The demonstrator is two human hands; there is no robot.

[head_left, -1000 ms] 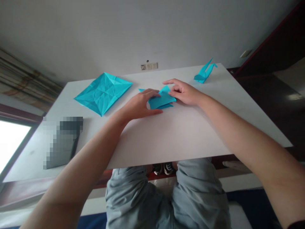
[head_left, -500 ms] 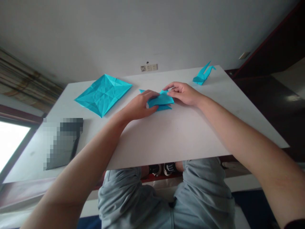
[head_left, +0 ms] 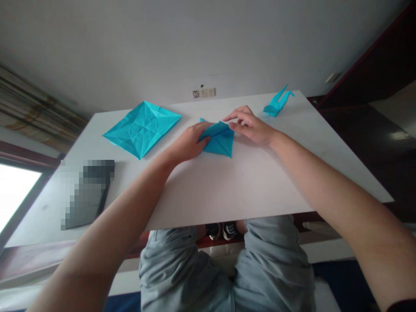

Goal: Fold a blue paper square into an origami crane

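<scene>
While the left grip [head_left: 191, 143] clasps one side, folded paper [head_left: 221, 141] extends rightward.

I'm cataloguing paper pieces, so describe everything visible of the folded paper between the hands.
The folded paper is bright blue, thin-looking and layered, with a dark line across its near face. One corner points toward the person's body; a small tip shows beyond the left hand. It lies on or just above the white table; the left hand covers its left part, thumb on top. The right hand has fingertips at its far right edge; whether they grip is unclear.
</scene>
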